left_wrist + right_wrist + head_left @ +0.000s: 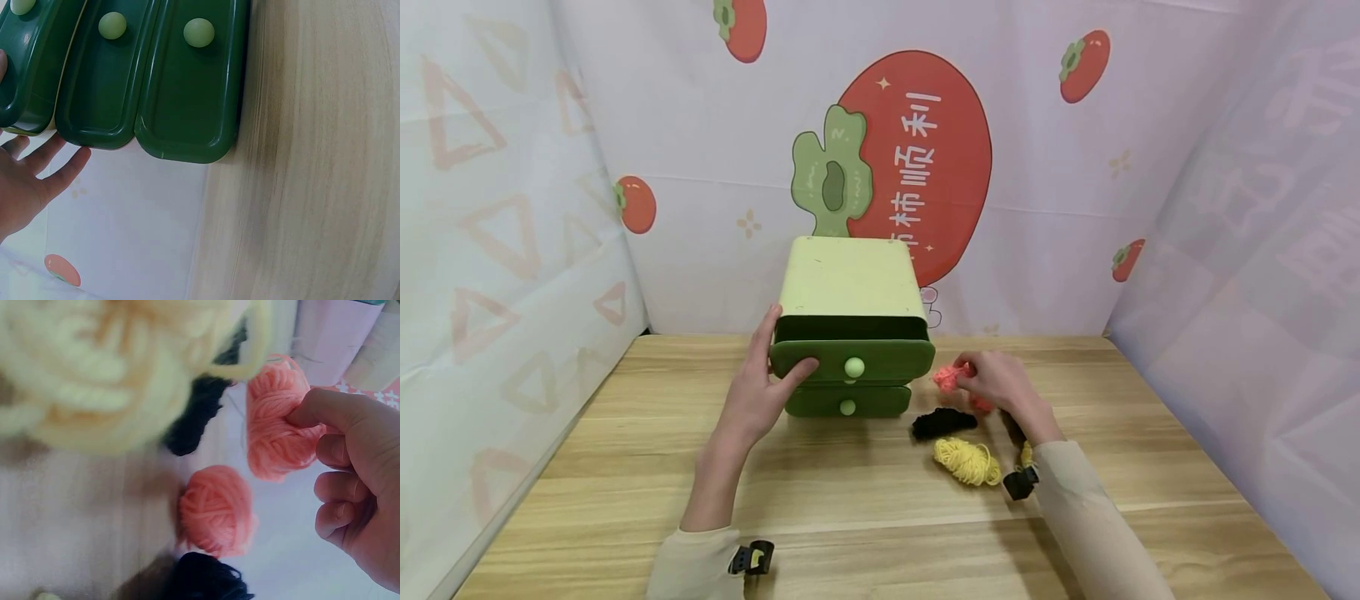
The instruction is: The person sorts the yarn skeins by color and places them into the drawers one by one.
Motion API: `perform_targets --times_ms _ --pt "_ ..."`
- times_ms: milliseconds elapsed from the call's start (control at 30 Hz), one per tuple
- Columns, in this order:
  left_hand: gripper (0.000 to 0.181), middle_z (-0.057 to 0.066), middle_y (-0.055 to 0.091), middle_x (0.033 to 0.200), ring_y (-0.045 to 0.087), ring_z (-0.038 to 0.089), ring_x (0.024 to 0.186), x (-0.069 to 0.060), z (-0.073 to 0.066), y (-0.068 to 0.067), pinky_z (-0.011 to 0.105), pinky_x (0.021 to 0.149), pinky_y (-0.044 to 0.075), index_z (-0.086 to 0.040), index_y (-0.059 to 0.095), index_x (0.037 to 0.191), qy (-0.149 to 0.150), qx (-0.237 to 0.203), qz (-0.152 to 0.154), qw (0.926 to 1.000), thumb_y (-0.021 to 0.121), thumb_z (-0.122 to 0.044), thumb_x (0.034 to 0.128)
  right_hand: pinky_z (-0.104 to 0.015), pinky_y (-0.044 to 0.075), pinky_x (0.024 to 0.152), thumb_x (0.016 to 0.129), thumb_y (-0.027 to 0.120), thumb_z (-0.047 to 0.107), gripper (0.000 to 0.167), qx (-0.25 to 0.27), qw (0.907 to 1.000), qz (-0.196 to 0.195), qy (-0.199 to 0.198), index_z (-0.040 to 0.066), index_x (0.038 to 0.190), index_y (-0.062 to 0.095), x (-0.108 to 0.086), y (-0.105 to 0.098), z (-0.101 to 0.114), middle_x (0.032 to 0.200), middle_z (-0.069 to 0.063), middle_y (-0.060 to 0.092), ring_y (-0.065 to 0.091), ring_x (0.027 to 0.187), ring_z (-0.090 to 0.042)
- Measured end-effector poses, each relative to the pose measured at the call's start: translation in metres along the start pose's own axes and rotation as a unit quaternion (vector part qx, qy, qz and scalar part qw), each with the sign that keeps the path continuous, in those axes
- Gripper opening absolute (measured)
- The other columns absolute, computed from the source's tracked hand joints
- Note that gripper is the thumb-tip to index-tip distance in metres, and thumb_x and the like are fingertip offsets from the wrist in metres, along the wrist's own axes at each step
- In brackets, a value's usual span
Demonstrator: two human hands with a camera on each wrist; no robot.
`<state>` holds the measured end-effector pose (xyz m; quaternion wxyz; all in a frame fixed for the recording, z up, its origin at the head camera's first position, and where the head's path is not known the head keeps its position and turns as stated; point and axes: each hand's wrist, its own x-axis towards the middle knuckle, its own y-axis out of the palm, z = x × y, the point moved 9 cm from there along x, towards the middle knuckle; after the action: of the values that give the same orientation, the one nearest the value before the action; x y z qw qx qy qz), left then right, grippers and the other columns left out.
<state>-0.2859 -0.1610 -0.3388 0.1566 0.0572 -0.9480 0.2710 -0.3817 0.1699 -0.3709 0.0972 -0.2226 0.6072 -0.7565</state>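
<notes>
A small cabinet [850, 279] with a pale yellow top and green drawers stands on the table, its top drawer [891, 360] pulled partly out. My left hand [747, 404] rests at its left side, thumb on the top drawer's front. In the left wrist view, the other fingers [59, 178] spread out straight along the side. To the right of the cabinet, my right hand [1006, 385] pinches a coral-pink yarn skein [272, 434] between thumb and forefinger. A second pink skein [215, 512] lies below it. Nearby are a black skein [945, 423] and a yellow skein [966, 462].
Another dark skein [1012, 427] and a bit of yellow yarn [1027, 454] lie partly hidden by the right forearm. Two closed lower drawers [187, 94] with round knobs show in the left wrist view. Printed cloth walls [1045, 250] enclose the wooden table [625, 467].
</notes>
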Motion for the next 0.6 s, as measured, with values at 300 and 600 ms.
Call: perform_targets --times_ms 300,600 --pt "0.089 -0.017 0.008 0.166 0.036 0.034 0.143 0.001 0.0 0.0 0.06 0.105 0.041 -0.046 0.005 0.158 0.001 0.002 -0.002 1.0 0.064 -0.056 0.0914 -0.032 0.044 0.052 0.084 0.073 0.023 0.018 0.021 0.9948 -0.094 -0.031 0.014 0.099 0.075 -0.006 -0.038 0.018 0.069 0.004 0.066 0.055 0.058 -0.009" --pt "0.089 -0.016 0.008 0.166 0.026 0.031 0.15 0.0 -0.001 0.0 0.06 0.109 0.038 -0.046 0.004 0.157 0.004 0.001 -0.001 1.0 0.064 -0.055 0.0917 -0.026 0.038 0.046 0.084 0.074 0.017 0.014 0.038 0.9802 -0.177 -0.08 0.011 0.096 0.075 -0.013 -0.077 0.04 0.06 0.003 0.062 0.049 0.052 -0.006"
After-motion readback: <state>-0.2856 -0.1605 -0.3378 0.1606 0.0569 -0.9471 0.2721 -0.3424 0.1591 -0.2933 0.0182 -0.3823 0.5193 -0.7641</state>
